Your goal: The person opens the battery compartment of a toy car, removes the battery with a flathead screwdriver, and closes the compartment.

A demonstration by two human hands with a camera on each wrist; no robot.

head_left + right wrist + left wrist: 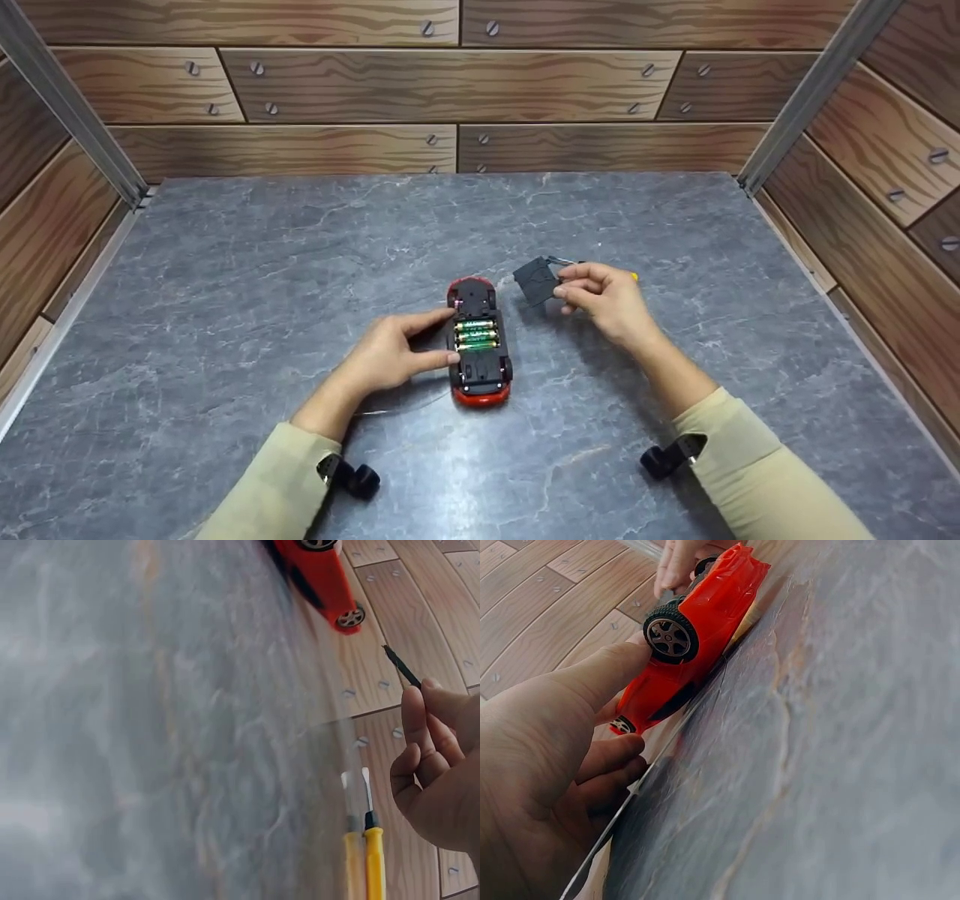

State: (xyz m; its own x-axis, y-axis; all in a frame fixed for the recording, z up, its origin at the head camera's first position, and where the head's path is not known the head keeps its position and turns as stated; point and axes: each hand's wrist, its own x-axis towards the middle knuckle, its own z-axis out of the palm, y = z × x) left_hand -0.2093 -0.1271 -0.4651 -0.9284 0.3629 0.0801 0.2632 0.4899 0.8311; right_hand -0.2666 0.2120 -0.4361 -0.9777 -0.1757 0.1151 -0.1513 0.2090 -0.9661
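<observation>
Inverted Toy Car [481,367], Battery Compartment [500,335] Uncovered

At left, the left hand [386,351] is spread wide. Its thumb and fingers touch the left side of the car, the thumb at the near wheel [670,636] and the fingers near the far one.

The car lies upside down on the gray surface [225,300], centrally between the two hands. Its black underside faces up; its red body shows at both ends. The compartment is set in the middle of the underside and holds three green batteries [477,336]. They lie crosswise, parallel, one beyond another.

Right of the car, apart from it, a flat black cover [535,282] is raised off the surface. The right hand [616,304] pinches its edge between thumb and fingertips.

A screwdriver [374,859] lies on the surface beyond the right hand, which partly hides it in the head view. Its handle is yellow.
</observation>
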